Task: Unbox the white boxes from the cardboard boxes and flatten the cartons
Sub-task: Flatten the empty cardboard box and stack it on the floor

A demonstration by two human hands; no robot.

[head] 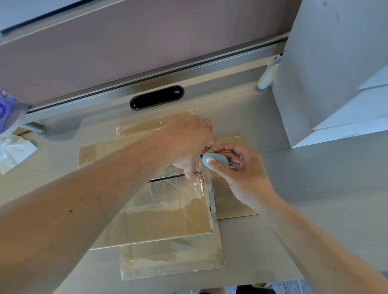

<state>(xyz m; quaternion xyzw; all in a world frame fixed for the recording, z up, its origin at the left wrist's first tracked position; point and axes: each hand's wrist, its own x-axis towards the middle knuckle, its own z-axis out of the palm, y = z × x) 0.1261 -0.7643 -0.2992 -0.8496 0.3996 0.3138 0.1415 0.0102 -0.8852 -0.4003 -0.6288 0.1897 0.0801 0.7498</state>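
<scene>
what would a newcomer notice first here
The two hands meeting mid-desk: the left hand pinches clear film on the flattened carton, while the right hand holds a small blue cutter right beside it. Next comes the tall stack of white boxes at the far right.
</scene>
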